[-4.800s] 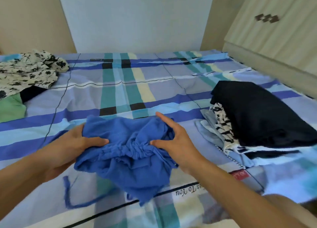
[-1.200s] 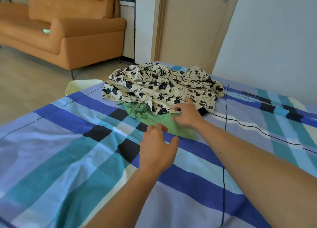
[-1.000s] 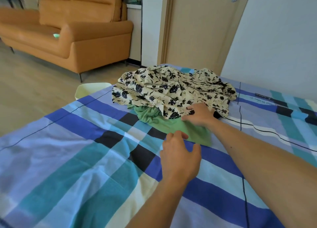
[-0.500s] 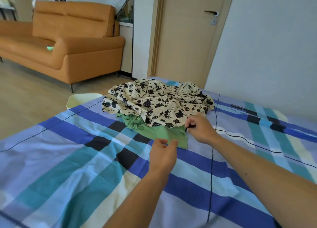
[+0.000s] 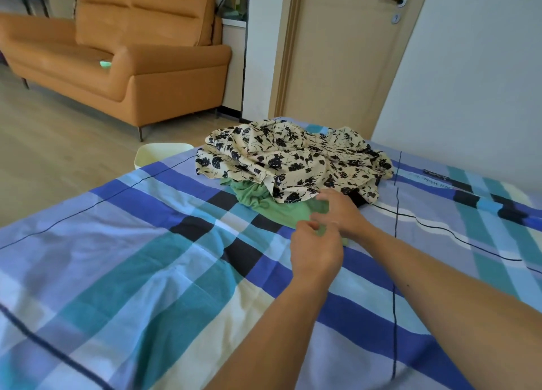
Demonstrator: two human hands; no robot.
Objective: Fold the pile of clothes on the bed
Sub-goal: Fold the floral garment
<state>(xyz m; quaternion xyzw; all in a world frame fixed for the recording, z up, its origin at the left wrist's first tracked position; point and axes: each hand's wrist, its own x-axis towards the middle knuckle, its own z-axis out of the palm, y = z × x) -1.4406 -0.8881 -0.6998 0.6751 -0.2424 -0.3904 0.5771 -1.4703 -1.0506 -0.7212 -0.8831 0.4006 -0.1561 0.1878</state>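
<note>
A plaid sheet [image 5: 146, 272] in blue, teal and cream covers the bed, and a line of print [image 5: 434, 181] well right of the fingers is too blurred to read; beyond stand an orange sofa [image 5: 146, 67], a pale bin [image 5: 158, 155] and a door [image 5: 337, 52]. The pile lies just past the fingertips, a floral cloth [image 5: 293, 160] over a green cloth [image 5: 281, 210]. The left hand [image 5: 315, 251] pinches the green cloth's near edge with curled fingers; the right hand [image 5: 340, 210] lies on it, fingers bent, and I cannot tell if it grips.
</note>
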